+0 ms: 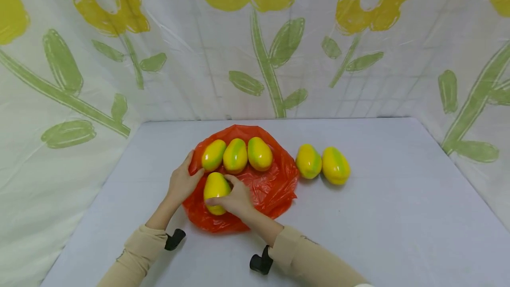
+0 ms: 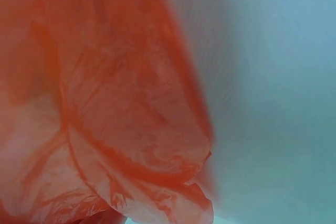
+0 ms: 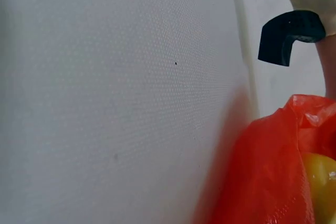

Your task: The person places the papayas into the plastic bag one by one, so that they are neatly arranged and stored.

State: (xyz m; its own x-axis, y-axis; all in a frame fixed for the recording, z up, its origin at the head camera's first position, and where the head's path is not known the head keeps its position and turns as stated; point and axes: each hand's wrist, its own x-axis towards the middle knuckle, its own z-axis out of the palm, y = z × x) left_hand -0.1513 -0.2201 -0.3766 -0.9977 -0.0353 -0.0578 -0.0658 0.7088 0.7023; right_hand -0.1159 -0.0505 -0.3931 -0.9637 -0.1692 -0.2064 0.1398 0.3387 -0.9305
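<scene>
A red plastic bag [image 1: 275,189] lies spread open on the table, with three glossy yellow-green mangoes [image 1: 235,156] in a row at its far side. My right hand [image 1: 237,198] grips another mango [image 1: 216,186] over the near left part of the bag, thumb on the near side and fingers on the far side. At the bag's left rim, my left hand [image 1: 185,183] holds the plastic between thumb and fingers. Red plastic [image 2: 121,103] fills much of the left wrist view, hiding the hand. In the right wrist view, the bag's side [image 3: 268,177] and part of a mango [image 3: 321,182] show.
Two more mangoes, one beside the bag [image 1: 308,161] and one farther right [image 1: 336,165], lie on the white table [image 1: 378,216]. A flower-printed curtain [image 1: 179,79] stands behind and at both sides. Black wrist cameras [image 1: 260,261] hang below the sleeves.
</scene>
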